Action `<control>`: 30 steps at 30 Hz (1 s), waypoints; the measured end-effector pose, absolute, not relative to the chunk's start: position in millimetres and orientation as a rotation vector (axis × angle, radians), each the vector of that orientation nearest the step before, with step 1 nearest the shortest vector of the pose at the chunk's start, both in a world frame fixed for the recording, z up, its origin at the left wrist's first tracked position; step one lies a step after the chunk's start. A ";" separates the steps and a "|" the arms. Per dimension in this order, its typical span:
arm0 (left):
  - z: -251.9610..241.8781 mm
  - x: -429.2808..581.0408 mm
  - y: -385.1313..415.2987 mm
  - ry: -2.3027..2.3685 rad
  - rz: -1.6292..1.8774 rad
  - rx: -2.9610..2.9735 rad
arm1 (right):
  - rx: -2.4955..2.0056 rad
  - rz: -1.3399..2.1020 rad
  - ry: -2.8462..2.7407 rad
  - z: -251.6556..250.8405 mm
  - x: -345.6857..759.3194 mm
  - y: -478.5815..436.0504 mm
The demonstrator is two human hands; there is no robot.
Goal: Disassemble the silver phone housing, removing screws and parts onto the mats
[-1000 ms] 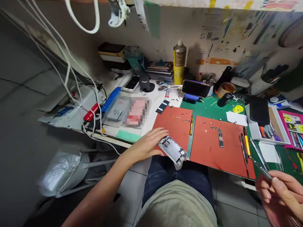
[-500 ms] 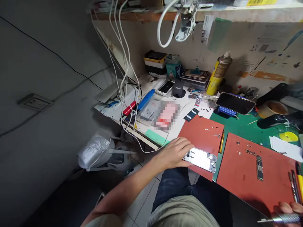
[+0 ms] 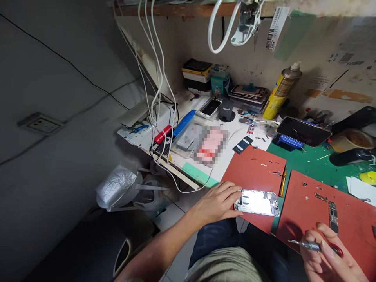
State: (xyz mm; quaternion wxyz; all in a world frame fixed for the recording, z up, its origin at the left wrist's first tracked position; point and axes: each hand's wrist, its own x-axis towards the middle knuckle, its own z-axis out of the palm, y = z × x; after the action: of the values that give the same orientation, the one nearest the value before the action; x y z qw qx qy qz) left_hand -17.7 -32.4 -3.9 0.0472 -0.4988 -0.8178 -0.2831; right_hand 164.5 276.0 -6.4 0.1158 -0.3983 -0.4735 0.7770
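Note:
My left hand (image 3: 219, 202) grips the left end of an opened phone chassis (image 3: 258, 202) lying at the near edge of a red mat (image 3: 255, 170). At the bottom right, my right hand (image 3: 329, 258) is closed on a thin metal screwdriver (image 3: 305, 245), tip pointing left toward the phone. A bare logic board (image 3: 331, 213) lies on the second red mat (image 3: 346, 211), just beyond my right hand. A small yellow-handled screwdriver (image 3: 282, 182) rests in the gap between the two mats.
A phone on a blue stand (image 3: 304, 131), a yellow spray can (image 3: 282, 91), stacked phone parts (image 3: 248, 94) and boxes (image 3: 196, 72) line the back. White cables (image 3: 155, 78) hang at the left. A lamp ring (image 3: 223, 27) hangs overhead. A plastic-lined bin (image 3: 117, 188) sits on the floor.
The view swung left, then steadied. My left hand turned the phone chassis from slanted to level. My right hand with the screwdriver came in from the right edge toward the phone.

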 end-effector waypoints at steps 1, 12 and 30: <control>-4.3 -17.2 -30.4 -2.476 -0.871 -1.498 | -1.150 2.288 -1.389 4.5 157.8 264.9; -8.0 -17.2 -22.2 -2.437 -1.210 -1.318 | -0.637 1.425 -1.820 34.7 126.7 181.5; -19.6 -23.2 -21.7 -2.403 -1.320 -1.279 | -0.053 0.546 -2.252 2.1 97.3 155.8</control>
State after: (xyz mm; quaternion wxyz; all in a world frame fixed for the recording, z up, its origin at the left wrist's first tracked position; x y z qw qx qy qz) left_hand -23.2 -21.7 -19.6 0.0581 -0.4220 -0.7930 -0.4355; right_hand 97.3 155.8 2.1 0.4004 -0.0209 -0.8903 0.2157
